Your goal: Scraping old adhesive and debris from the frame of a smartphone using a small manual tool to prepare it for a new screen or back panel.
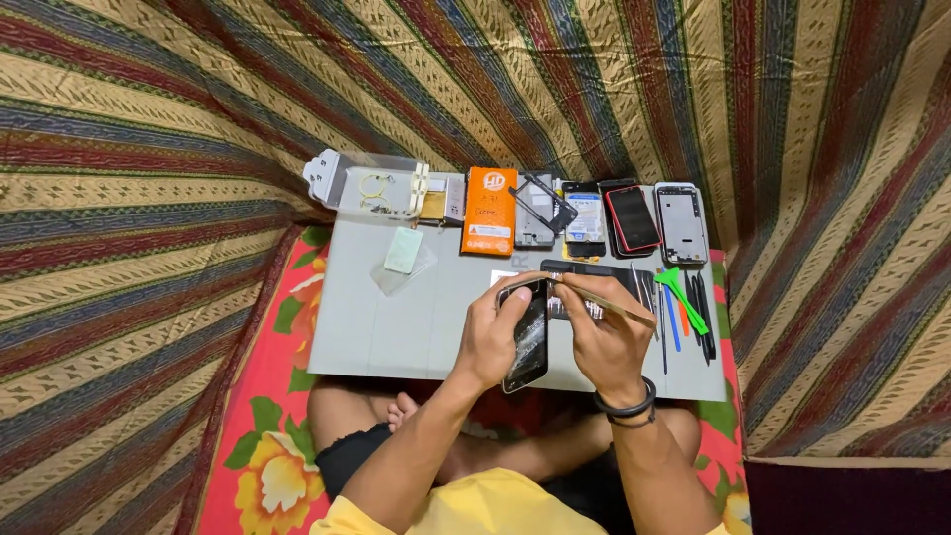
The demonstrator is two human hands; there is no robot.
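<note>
- Two hands at work over a grey mat (396, 327), person seated cross-legged behind it.
- Left hand (487, 335) wrapped round a dark phone (528, 342), fingers curled over its top edge, thumb on the side; phone held off the mat, screen side up, glass looks cracked/whitish.
- Right hand (602, 337) pinching a thin metal tool (604, 300), prob. tweezers or a pry pick; tip sits at the phone's top edge near the left fingertips.
- Progress, judging by this: phone looks to be in one piece, screen not lifted off, so opening seems at an early stage; can't tell if a seam has parted.
- Left to do, by the look: separate the screen, anything inside.
- Laid out along the mat's far edge: orange packet (489, 210), spare frames + a red-edged phone (632, 218), clear parts box (376, 188).
- Green pry tool (682, 292) + blue/orange/black sticks lie unused just right of the hands.
- Small pale film in a clear sleeve (403, 253) lies well left.
</note>
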